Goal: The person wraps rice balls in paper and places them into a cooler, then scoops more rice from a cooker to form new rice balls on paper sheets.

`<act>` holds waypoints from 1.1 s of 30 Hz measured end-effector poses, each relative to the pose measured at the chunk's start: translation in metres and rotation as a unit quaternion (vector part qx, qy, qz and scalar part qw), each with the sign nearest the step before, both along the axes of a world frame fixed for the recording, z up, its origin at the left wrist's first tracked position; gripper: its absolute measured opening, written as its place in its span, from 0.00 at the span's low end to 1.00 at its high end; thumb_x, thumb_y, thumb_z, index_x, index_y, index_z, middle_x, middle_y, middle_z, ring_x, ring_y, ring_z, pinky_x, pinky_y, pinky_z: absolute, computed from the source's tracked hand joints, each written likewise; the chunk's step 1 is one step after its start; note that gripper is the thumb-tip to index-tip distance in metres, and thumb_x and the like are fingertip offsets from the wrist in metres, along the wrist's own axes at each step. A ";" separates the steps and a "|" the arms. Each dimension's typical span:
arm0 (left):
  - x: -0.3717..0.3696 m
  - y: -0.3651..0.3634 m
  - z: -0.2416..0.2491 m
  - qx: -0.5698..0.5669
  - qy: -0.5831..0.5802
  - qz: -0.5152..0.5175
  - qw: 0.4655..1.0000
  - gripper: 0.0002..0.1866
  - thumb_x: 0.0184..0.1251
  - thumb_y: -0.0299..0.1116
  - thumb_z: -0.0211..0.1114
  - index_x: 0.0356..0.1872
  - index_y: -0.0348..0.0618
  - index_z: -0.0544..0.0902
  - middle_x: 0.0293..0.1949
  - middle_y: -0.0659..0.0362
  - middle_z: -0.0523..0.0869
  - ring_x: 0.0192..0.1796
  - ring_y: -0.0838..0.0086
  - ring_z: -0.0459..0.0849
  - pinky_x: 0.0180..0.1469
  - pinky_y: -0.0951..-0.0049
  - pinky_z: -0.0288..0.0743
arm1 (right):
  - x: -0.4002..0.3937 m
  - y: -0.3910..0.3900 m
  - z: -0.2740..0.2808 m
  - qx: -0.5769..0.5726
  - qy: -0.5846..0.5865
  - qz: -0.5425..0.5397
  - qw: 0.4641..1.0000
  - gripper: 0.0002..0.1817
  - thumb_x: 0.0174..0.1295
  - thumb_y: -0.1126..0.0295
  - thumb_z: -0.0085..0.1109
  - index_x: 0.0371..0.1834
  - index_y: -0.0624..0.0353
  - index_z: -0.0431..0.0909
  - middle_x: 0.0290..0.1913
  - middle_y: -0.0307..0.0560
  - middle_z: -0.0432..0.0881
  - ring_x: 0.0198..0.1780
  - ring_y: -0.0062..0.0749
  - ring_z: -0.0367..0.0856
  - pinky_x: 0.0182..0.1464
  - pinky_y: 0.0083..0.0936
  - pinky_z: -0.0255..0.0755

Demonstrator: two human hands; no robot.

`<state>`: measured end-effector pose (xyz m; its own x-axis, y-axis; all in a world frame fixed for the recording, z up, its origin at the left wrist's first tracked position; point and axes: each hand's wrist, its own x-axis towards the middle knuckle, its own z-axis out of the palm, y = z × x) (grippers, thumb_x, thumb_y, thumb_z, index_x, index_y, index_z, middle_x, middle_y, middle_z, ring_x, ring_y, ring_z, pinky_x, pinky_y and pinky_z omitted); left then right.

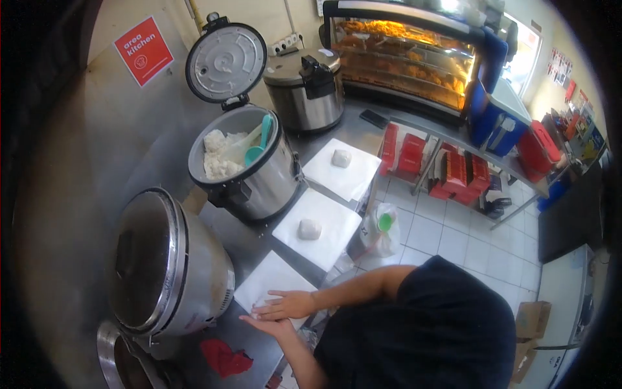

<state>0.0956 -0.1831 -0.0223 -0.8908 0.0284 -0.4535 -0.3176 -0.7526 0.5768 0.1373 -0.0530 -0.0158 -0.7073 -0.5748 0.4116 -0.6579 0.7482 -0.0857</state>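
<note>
My right hand [282, 305] lies over the nearest stack of white paper sheets [272, 275], thumb spread from the fingers around a pale lump [260, 303], mostly hidden. Just below it, my left hand [267, 325] is stretched out flat, its fingers reaching under the right hand's edge. A second paper stack [337, 236] carries a whitish rounded lump [309, 229], and a third stack [324, 175] bears a similar lump [341, 158]. White rice [223, 155] fills the open rice cooker [262, 194], with a turquoise scoop [254, 154] resting in it.
A large lidded cooker [201, 279] stands left of my hands. A red cloth [225, 358] and a metal pan [116, 353] are nearby. Behind are another cooker [304, 91], a lit food display [402, 61], a phone [374, 118] and red boxes [463, 172] on a lower shelf.
</note>
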 end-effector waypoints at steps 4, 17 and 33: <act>0.015 -0.002 0.018 0.051 0.024 -0.052 0.997 0.37 0.65 0.71 0.54 0.50 0.43 0.77 0.49 0.53 0.83 0.52 0.64 0.83 0.55 0.63 0.79 | 0.002 -0.001 0.010 -0.055 -0.001 0.027 0.998 0.33 0.66 0.64 0.45 0.77 0.49 0.58 0.81 0.41 0.52 0.76 0.32 0.61 0.77 0.51 0.47; 0.060 0.010 0.018 -0.055 -0.039 -0.092 0.993 0.42 0.69 0.69 0.51 0.69 0.40 0.66 0.68 0.50 0.70 0.70 0.62 0.68 0.72 0.58 0.61 | 0.059 -0.009 0.017 -0.475 -0.265 0.045 0.838 0.46 0.52 0.81 0.50 0.79 0.61 0.48 0.81 0.56 0.48 0.81 0.48 0.44 0.80 0.44 0.34; 0.059 0.171 -0.004 -0.248 0.152 -0.379 0.878 0.40 0.76 0.66 0.39 0.67 0.38 0.71 0.65 0.48 0.74 0.67 0.61 0.72 0.69 0.63 0.64 | 0.111 0.143 0.016 -0.831 -0.361 -0.160 0.391 0.31 0.61 0.65 0.66 0.67 0.58 0.68 0.62 0.46 0.75 0.64 0.34 0.73 0.66 0.38 0.69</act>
